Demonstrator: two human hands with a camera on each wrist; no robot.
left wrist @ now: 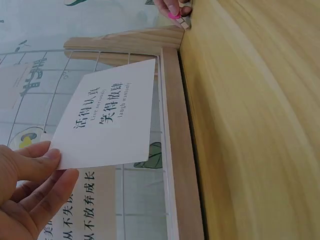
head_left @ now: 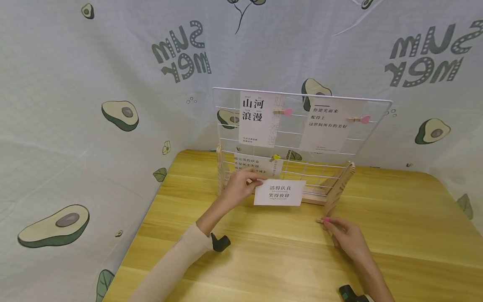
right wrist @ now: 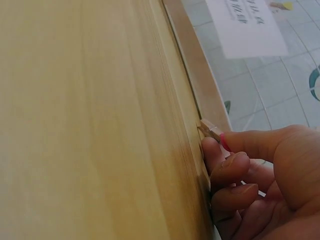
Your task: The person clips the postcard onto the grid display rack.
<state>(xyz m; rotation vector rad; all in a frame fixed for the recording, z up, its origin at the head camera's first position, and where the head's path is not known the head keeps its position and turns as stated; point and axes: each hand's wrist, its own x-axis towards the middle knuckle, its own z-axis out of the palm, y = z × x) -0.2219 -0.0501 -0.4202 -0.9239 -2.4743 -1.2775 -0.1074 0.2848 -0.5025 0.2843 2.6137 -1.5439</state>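
Observation:
My left hand (head_left: 241, 184) pinches a white card (head_left: 279, 198) with printed lettering by its left edge. The card is held in front of the lower part of a white wire grid (head_left: 256, 90). Lower right, my right hand (head_left: 349, 237) pinches a small wooden clothespin (right wrist: 212, 131) with a pink end between thumb and finger, close over the table. Behind the left hand, a printed card (head_left: 273, 167) hangs on the grid under a clothespin with a yellow heart (head_left: 277, 157). The left wrist view shows the left thumb and fingers at the held card's corner.
Wooden feet (head_left: 339, 184) carry the grid on the wooden table (head_left: 264, 256). Two larger cards, one at left (head_left: 256, 130) and one at right (head_left: 324, 138), hang higher up by clothespins with pink hearts (head_left: 288, 112). A cloth (head_left: 158, 92) printed with avocados hangs behind.

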